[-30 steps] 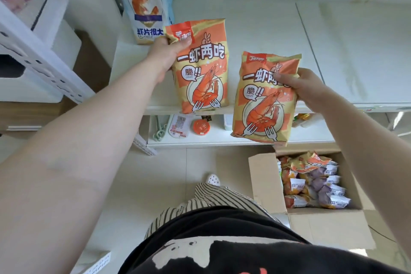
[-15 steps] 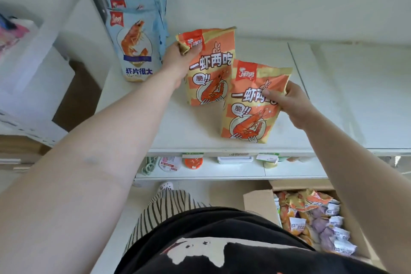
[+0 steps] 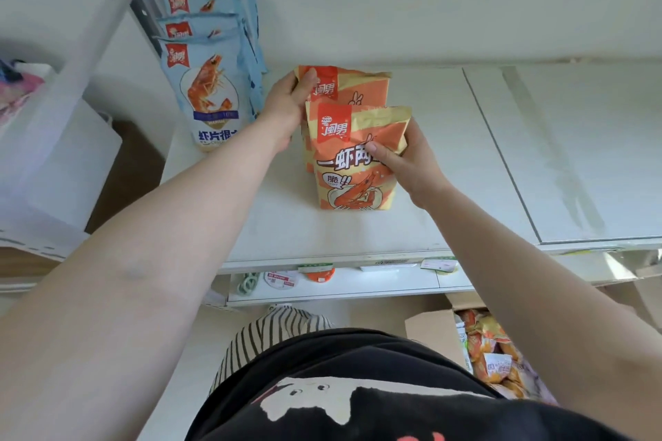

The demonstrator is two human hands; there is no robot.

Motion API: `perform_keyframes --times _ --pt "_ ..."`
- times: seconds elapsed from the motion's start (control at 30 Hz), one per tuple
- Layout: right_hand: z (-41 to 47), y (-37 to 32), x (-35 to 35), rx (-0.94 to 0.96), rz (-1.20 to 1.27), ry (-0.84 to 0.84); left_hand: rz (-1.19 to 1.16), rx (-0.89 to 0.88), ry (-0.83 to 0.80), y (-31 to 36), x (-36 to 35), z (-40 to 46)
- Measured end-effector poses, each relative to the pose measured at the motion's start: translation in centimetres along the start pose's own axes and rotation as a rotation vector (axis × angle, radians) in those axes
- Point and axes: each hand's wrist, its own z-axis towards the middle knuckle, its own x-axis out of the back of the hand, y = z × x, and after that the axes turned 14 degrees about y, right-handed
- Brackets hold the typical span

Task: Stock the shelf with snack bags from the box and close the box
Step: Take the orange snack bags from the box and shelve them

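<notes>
front orange bag (image 3: 358, 168): glossy printed plastic film, creased where the right hand's (image 3: 412, 165) grip pinches it
rear orange bag (image 3: 354, 88): same shiny film, in the left hand's (image 3: 286, 107) grip
blue bags (image 3: 211, 93): smooth, glossy plastic, left of that grip
shelf (image 3: 358, 229): matt white board
box (image 3: 435, 333): matt brown cardboard

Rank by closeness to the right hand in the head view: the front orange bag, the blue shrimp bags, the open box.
1. Front orange bag: gripped by the right hand.
2. Blue shrimp bags: left, standing on the shelf.
3. Open box: on the floor, lower right.
</notes>
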Motion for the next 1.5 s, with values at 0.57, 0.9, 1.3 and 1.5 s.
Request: perform_keyframes --times 0.57,0.9,1.3,1.5 --pt "1.1 1.3 -1.3 -0.049 0.091 -0.055 0.375 -0.383 -0.098 4.0 0.8 1.4" --pt "1.4 1.5 -1.5 -0.012 0.088 -0.037 0.779 -0.541 -0.160 5.4 -3.0 2.7" --pt "2.3 2.3 -2.0 0.006 0.063 0.005 0.427 -0.306 -0.043 4.6 -0.3 1.5" --pt "1.7 2.6 -0.7 -0.010 0.038 -0.115 0.109 0.010 -0.368 -3.2 2.6 -1.5"
